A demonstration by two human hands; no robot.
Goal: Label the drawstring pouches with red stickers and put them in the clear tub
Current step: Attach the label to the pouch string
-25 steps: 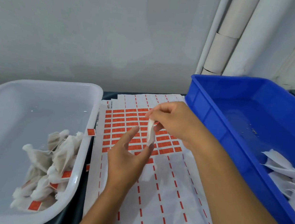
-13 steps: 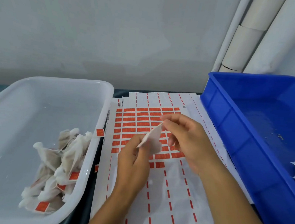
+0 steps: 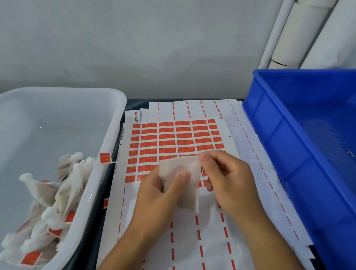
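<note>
Since a second ago both hands have dropped lower over the sticker sheet point(image 3: 179, 139), and the pouch point(image 3: 182, 177) now lies spread flat between them. Its lower part hides behind the left hand point(image 3: 157, 199), whose fingers are clamped on it, thumb on top. Right hand point(image 3: 228, 181) pinches the pouch's upper corner, fingers curled. Labelled pouches point(image 3: 45, 209) sit in the clear tub point(image 3: 108, 142); the blue bin point(image 3: 278, 142) is cut off at right.
</note>
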